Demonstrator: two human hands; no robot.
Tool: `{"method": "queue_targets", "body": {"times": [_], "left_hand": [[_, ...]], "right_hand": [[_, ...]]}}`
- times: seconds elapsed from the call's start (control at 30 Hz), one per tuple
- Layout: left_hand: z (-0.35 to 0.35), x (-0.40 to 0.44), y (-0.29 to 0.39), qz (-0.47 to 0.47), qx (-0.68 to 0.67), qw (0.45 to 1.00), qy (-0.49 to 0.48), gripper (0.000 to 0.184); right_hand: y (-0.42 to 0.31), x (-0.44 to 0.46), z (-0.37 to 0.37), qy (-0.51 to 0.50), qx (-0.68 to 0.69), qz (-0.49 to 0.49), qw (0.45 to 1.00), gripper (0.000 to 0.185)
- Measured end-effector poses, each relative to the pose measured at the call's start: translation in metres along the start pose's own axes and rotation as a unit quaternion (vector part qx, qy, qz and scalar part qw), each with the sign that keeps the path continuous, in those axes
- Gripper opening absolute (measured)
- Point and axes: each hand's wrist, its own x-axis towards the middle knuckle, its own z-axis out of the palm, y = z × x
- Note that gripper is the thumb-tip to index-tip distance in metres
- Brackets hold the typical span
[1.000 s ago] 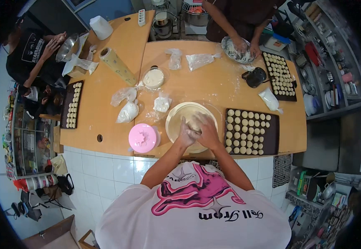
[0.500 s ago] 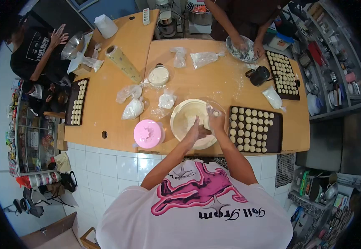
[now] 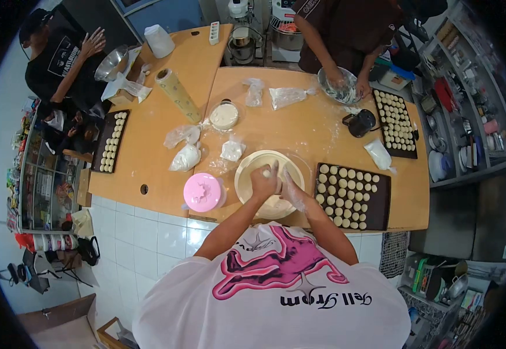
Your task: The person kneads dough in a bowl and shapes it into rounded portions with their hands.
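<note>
Both of my hands are over a cream bowl (image 3: 242,195) at the table's front edge, pale powder or dough inside it. My left hand (image 3: 263,185) is curled closed, a small pale dough ball (image 3: 266,173) showing at its top. Beside it, my right hand (image 3: 291,192) is flat with fingers extended and whitened by flour, close to the left fingers. To the right of the bowl lies a dark baking tray (image 3: 379,200) with rows of dough balls (image 3: 346,195). A pink lidded container (image 3: 202,192) stands left of the bowl.
Plastic bags of white powder (image 3: 185,157), a flour-filled container (image 3: 224,116), a wrap roll (image 3: 178,96) and a dark jug (image 3: 360,123) stand on the table. Across it, a person works in a metal bowl (image 3: 339,87). Another person is at left. More trays (image 3: 396,123) hold dough balls.
My left hand has risen and curled around the dough ball, which showed in my right hand before. My right hand has lowered and straightened its fingers. The view has shifted slightly.
</note>
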Motion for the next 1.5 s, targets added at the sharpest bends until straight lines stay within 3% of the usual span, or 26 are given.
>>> {"method": "queue_targets", "body": {"times": [0.07, 0.1, 0.13, 0.17, 0.2, 0.23, 0.27, 0.33, 0.37, 0.47, 0.53, 0.73, 0.83, 0.93, 1.07, 1.13, 1.23, 1.33, 1.37, 1.5], "left_hand": [[0.007, 0.010, -0.010, -0.168, -0.119, 0.978, 0.035, 0.041], [0.005, 0.016, -0.012, -0.265, -0.185, 0.946, 0.030, 0.043], [0.002, 0.019, -0.016, -0.357, -0.248, 0.900, 0.026, 0.044], [-0.004, 0.021, -0.033, -0.344, -0.204, 0.914, -0.063, 0.048], [-0.003, 0.017, -0.039, -0.298, -0.238, 0.923, -0.056, 0.046], [-0.002, 0.012, -0.045, -0.251, -0.271, 0.928, -0.049, 0.044], [0.000, 0.007, -0.050, -0.203, -0.303, 0.930, -0.043, 0.041], [-0.011, -0.003, -0.044, -0.105, -0.126, 0.975, -0.152, 0.033], [-0.015, -0.006, -0.039, -0.053, -0.034, 0.977, -0.205, 0.030], [-0.012, -0.015, -0.035, 0.137, 0.070, 0.941, -0.301, 0.031], [-0.003, -0.023, -0.042, 0.190, 0.079, 0.921, -0.331, 0.036], [0.014, -0.033, -0.068, 0.192, 0.142, 0.893, -0.383, 0.036], [0.020, -0.032, -0.081, 0.327, 0.176, 0.857, -0.357, 0.038], [0.025, -0.031, -0.088, 0.390, 0.193, 0.839, -0.327, 0.038], [0.013, -0.025, -0.071, 0.269, 0.193, 0.875, -0.354, 0.038], [0.008, -0.027, -0.069, 0.200, 0.162, 0.911, -0.323, 0.039], [0.017, -0.026, -0.088, 0.154, 0.145, 0.959, -0.189, 0.038], [0.015, -0.008, -0.062, 0.153, 0.218, 0.961, -0.075, 0.037], [0.019, -0.004, -0.064, 0.162, 0.242, 0.954, -0.067, 0.034], [0.025, 0.004, -0.070, 0.228, 0.309, 0.913, -0.138, 0.030]], "right_hand": [[-0.012, -0.003, 0.000, 0.012, -0.107, -0.045, 0.993, 0.063], [-0.019, -0.005, 0.001, 0.008, -0.168, -0.080, 0.982, 0.059], [-0.017, -0.004, -0.002, 0.069, -0.211, -0.136, 0.966, 0.057], [-0.016, -0.004, -0.008, 0.130, -0.251, -0.192, 0.940, 0.055], [-0.015, -0.005, -0.014, 0.190, -0.289, -0.245, 0.906, 0.054], [-0.015, -0.005, -0.021, 0.240, -0.388, -0.341, 0.822, 0.053], [-0.013, -0.005, -0.025, 0.286, -0.460, -0.369, 0.755, 0.052], [-0.007, -0.005, -0.033, 0.365, -0.589, -0.412, 0.592, 0.051], [-0.004, -0.004, -0.035, 0.340, -0.595, -0.367, 0.629, 0.051], [0.003, -0.001, -0.040, 0.270, -0.594, -0.252, 0.715, 0.051], [0.005, 0.005, -0.046, 0.243, -0.580, -0.210, 0.749, 0.051], [0.007, 0.007, -0.041, 0.227, -0.555, -0.195, 0.776, 0.053], [0.007, 0.008, -0.040, 0.230, -0.554, -0.189, 0.777, 0.054], [0.011, 0.014, -0.045, 0.221, -0.548, -0.189, 0.784, 0.055], [0.012, 0.015, -0.049, 0.203, -0.540, -0.190, 0.794, 0.054], [0.004, 0.012, -0.048, 0.193, -0.545, -0.174, 0.797, 0.053], [-0.006, 0.004, -0.038, 0.197, -0.545, -0.125, 0.805, 0.052], [0.009, 0.009, -0.045, 0.220, -0.535, -0.224, 0.784, 0.050], [0.011, 0.011, -0.046, 0.219, -0.535, -0.214, 0.788, 0.049], [0.010, 0.012, -0.047, 0.217, -0.528, -0.189, 0.799, 0.048]]}}
